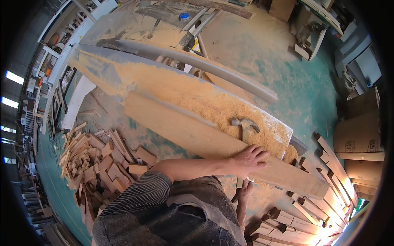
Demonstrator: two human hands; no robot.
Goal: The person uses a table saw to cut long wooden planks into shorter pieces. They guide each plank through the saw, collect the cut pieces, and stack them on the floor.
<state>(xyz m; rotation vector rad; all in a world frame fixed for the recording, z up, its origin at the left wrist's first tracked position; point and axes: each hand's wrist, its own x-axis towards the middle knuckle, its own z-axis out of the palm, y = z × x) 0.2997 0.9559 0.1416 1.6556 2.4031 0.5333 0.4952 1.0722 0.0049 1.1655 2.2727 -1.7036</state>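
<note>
Fingers (259,155) of the left hand (249,160) are spread flat on the long wooden plank (197,135), which is laid across the sawdust-covered bench (123,78). The right hand (245,191), at 6 o'clock of it, is seen below the plank edge; its grip cannot be told. A claw hammer (245,126) lies at 12 o'clock. The plank is judged stiff, heavy, best gripped along its edges.
</note>
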